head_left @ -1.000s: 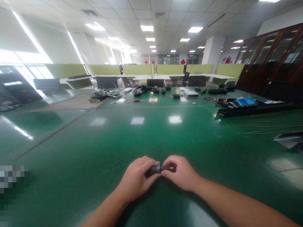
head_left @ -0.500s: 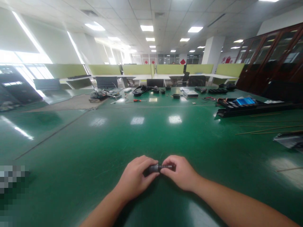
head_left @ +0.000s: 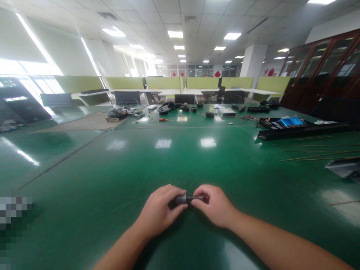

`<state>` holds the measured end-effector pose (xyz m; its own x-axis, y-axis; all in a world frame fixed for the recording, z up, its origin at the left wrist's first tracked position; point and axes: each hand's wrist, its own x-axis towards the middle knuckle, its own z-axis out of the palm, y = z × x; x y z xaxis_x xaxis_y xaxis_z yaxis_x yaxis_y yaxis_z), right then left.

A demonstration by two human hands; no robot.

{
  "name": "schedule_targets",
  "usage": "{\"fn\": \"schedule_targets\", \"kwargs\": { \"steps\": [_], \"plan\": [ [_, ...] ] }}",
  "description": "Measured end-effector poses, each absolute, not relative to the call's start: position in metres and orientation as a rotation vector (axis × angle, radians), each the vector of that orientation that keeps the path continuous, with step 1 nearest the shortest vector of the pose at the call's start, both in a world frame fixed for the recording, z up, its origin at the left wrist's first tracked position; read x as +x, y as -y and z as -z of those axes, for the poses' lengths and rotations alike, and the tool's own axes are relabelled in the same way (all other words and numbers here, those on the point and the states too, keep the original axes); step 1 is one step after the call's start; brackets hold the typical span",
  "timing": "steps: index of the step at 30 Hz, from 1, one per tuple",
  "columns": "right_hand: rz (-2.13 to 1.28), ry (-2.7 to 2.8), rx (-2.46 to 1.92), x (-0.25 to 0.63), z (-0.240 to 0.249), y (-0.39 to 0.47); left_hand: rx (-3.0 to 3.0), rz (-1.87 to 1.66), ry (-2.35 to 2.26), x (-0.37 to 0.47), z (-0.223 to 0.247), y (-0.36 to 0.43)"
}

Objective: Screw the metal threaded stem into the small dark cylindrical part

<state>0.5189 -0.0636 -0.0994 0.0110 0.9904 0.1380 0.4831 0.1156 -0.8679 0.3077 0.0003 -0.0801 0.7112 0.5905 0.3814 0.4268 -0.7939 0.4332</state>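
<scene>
Both my hands meet low in the middle of the view, just above the green table (head_left: 112, 180). My left hand (head_left: 159, 213) grips the thicker dark end of a small black cylindrical part (head_left: 182, 198). My right hand (head_left: 215, 205) pinches the thinner rod end of the same part with its fingertips. Most of the part is hidden by my fingers.
Thin wooden sticks (head_left: 315, 154) and a long black tray (head_left: 298, 129) with a blue item lie at the right. Tools, cables and a red-handled screwdriver (head_left: 165, 119) are scattered at the table's far side. A grey metal piece (head_left: 341, 167) sits at the right edge.
The hands and the part have crept slightly up and away from me; my grip on the part is unchanged.
</scene>
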Motion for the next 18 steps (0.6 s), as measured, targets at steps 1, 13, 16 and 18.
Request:
{"fn": "schedule_targets", "kwargs": {
  "steps": [1, 13, 16, 18],
  "plan": [
    [-0.798, 1.580, -1.480, 0.5190, 0.0999, 0.0635, 2.604, -0.736, -0.804, 0.3072, 0.0802, -0.0007],
    [-0.809, 1.550, -1.478, 0.5186, 0.1019, 0.0639, 2.604, -0.764, -0.817, 0.3053, 0.0801, -0.0032],
    [-0.821, 1.529, -1.475, 0.5187, 0.1036, 0.0628, 2.602, -0.771, -0.819, 0.3044, 0.0797, -0.0036],
    [-0.829, 1.517, -1.472, 0.5189, 0.1039, 0.0622, 2.598, -0.778, -0.823, 0.3037, 0.0795, -0.0039]
  ]
}}
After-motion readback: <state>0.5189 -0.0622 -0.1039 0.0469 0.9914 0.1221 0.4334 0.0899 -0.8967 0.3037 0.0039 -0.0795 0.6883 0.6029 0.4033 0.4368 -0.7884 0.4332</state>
